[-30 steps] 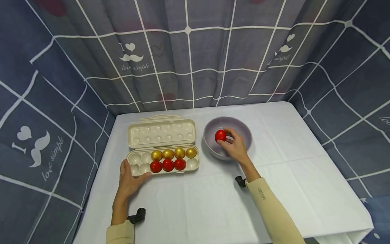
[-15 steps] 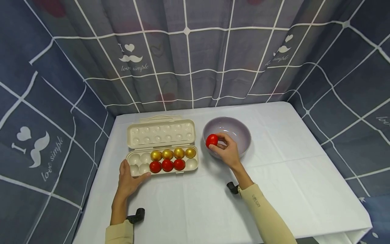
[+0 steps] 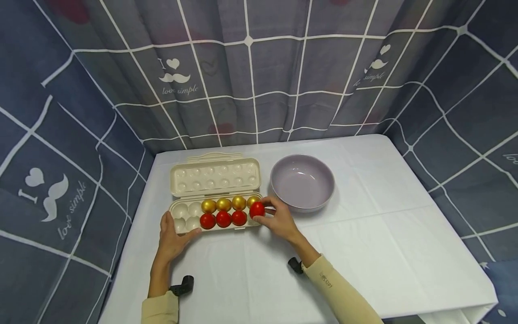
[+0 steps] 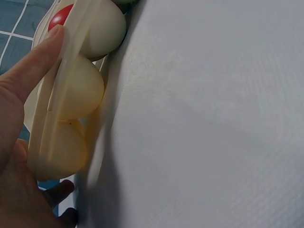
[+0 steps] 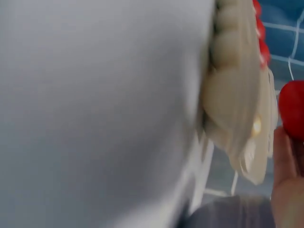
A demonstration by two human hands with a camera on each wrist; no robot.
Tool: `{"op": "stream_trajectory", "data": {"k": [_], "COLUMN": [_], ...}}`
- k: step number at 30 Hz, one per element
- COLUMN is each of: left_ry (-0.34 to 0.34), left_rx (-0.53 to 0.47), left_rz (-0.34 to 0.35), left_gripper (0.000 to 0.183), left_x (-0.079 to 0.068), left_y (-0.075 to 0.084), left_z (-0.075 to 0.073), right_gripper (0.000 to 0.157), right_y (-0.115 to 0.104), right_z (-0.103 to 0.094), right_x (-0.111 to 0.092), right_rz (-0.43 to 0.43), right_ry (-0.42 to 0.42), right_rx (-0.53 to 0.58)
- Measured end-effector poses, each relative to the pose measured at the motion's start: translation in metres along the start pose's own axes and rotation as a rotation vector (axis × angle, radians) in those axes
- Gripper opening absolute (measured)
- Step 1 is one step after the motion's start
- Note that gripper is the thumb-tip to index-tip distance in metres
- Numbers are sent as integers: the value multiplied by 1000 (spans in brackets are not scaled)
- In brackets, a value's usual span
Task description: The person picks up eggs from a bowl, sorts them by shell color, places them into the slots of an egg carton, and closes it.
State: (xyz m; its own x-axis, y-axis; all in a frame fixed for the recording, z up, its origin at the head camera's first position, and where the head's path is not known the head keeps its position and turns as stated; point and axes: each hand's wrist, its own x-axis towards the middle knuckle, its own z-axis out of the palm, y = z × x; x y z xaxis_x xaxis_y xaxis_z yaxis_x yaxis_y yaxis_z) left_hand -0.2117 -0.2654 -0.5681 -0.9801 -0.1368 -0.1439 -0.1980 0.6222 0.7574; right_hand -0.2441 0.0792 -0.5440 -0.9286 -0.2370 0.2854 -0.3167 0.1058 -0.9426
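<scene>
A beige egg carton (image 3: 226, 228) lies with its lid (image 3: 215, 176) folded back. In it are several gold eggs (image 3: 224, 204) along the back row and three red eggs (image 3: 223, 219) in the front row. My left hand (image 3: 171, 240) holds the carton's left end, thumb (image 4: 40, 59) on the front rim and fingers round the side. Between thumb and fingertips, my right hand (image 3: 281, 220) pinches another red egg (image 3: 256, 209) over the carton's right end. That egg partly covers the rightmost gold egg and the front right cup.
A mauve bowl (image 3: 302, 182) with nothing in it stands right of the carton. Both sit on a table with a white cloth (image 3: 384, 216). Grey checked curtains (image 3: 271, 72) hang behind and at both sides.
The right hand has carried the red egg left and toward me, from over the bowl to over the carton's right end. My left hand has stayed at the carton.
</scene>
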Motion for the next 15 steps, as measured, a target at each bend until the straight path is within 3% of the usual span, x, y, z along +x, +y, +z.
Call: {"op": "stream_trajectory", "data": {"k": [9,15], "left_ry": [-9,-12], "left_rx": [-5,0], "left_rz": [2,1], "left_gripper": [131,131], "left_x": [1,1], "left_y": [0,1], "left_z": [0,-2], "right_gripper": [46,43], "right_y": [10,11], "right_z": [22,25], "right_x": [-2,0], "right_rz": [-23,15], "right_ry": [90,49], "right_rx": [-345,-551]}}
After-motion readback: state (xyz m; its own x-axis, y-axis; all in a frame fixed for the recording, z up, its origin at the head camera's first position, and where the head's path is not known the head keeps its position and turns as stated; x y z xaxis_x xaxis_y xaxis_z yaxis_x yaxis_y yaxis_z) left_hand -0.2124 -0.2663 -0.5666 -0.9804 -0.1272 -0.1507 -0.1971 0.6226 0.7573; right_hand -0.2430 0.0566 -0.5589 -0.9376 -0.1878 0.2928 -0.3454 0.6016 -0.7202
